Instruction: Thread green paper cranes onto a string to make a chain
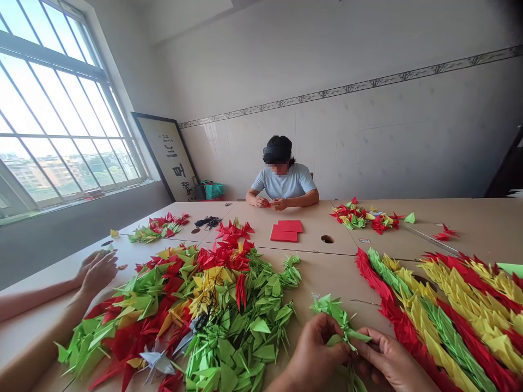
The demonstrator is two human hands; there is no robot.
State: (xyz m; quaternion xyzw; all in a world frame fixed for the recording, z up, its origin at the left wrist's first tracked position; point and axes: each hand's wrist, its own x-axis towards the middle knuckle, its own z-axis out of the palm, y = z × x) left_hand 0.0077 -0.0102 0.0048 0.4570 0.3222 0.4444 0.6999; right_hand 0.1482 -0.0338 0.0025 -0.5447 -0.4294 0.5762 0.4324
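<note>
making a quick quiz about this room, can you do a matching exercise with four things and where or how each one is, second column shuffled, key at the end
1. red sheets
2. framed calligraphy
3. green paper strand
4. black cord

A. standing tilted beside the window
B. in a loose tangle on the table
C. lying flat in front of the co-worker
D. pinched by the left hand and right hand

Pairs: 1-C, 2-A, 3-D, 4-B

Barred window (pixel 67 103), apparently tiled wall (pixel 392 147)
</note>
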